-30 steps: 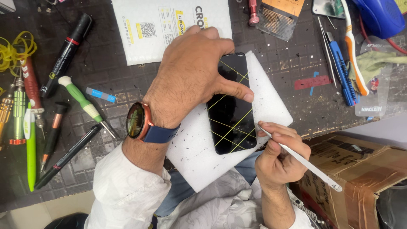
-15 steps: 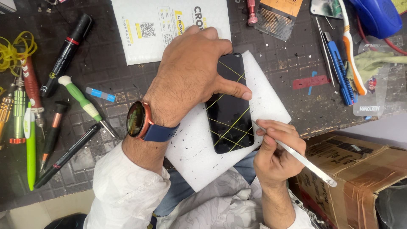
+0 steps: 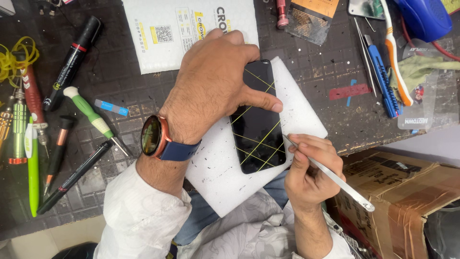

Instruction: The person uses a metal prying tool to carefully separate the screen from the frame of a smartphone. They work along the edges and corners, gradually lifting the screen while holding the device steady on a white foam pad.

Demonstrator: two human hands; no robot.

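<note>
A black phone (image 3: 258, 139) wrapped with thin yellow rubber bands lies on a white foam pad (image 3: 215, 177) at the bench's near edge. My left hand (image 3: 211, 86), with a round watch on a blue strap at the wrist, presses down on the phone's top half, thumb across the glass. My right hand (image 3: 311, 168) grips a flat metal pry tool (image 3: 335, 180); its tip touches the phone's right edge.
Screwdrivers (image 3: 91, 115), a black marker (image 3: 72, 62) and pens lie on the dark mat at left. A white padded envelope (image 3: 167, 29) sits behind the phone. A toothbrush (image 3: 395, 52) and a blue knife (image 3: 381, 79) lie at right. A cardboard box (image 3: 407, 201) stands below the bench edge.
My right hand has shifted the pry tool slightly up along the phone's right edge. The left hand has stayed pressed on the phone.
</note>
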